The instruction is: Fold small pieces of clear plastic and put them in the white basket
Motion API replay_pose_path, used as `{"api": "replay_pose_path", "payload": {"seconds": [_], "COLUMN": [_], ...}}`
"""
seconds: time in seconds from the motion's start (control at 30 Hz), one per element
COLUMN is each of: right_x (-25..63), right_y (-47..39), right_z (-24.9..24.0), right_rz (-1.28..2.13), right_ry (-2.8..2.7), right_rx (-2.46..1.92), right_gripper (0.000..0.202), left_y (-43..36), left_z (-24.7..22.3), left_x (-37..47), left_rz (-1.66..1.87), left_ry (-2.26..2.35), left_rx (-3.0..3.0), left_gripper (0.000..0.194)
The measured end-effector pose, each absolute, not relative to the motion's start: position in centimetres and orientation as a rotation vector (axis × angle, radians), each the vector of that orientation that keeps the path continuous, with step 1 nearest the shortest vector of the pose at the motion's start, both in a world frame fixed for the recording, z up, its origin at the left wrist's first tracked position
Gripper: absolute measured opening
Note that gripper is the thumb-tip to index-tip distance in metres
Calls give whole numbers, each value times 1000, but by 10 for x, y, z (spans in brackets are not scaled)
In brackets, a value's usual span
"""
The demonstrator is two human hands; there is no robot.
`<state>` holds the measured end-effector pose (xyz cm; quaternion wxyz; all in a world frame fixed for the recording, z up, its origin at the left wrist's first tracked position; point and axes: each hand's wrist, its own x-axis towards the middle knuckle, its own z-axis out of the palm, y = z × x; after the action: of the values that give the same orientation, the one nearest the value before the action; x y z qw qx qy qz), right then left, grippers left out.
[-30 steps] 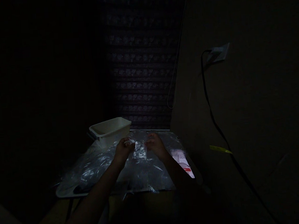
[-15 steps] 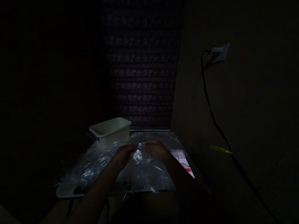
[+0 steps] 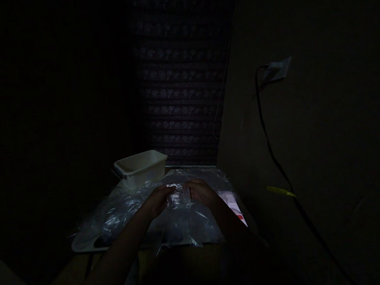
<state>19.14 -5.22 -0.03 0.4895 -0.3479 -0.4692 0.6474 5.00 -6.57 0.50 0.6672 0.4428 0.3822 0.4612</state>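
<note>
In dim light, both of my hands hold a small clear plastic bag [image 3: 178, 196] above the middle of the table. My left hand [image 3: 159, 199] pinches its left side, thumb on top. Gripping the right side is my right hand [image 3: 200, 191], its fingers partly hidden. The bag looks crinkled and shiny; whether anything is inside I cannot tell. Beneath and around my hands, loose clear plastic [image 3: 120, 214] is spread over the table, heaped more thickly on the left.
A white plastic bin [image 3: 145, 174] stands at the table's back left. A lit phone-like screen [image 3: 232, 207] lies by the right edge. On the right wall, a black cable [image 3: 267, 137] with a yellow tag hangs from an outlet [image 3: 277, 69]. A patterned blind [image 3: 180, 95] covers the back.
The plastic between my hands has gone from bunched up to spread flatter and wider. My hands have barely shifted; both still grip it.
</note>
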Motion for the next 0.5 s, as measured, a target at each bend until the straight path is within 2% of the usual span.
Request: {"api": "replay_pose_path", "payload": {"seconds": [0.23,0.5], "right_x": [193,195], "right_y": [-51,-49], "right_z": [-3,-9], "right_rz": [1616,1687], "right_ry": [-1209,-1188], "right_rx": [-828,-735], "right_gripper": [16,9], "left_y": [-65,-62], "left_z": [6,2], "left_x": [51,46], "left_rz": [1163,1175], "left_ry": [976,900], "left_rx": [995,1055], "left_gripper": [10,12]}}
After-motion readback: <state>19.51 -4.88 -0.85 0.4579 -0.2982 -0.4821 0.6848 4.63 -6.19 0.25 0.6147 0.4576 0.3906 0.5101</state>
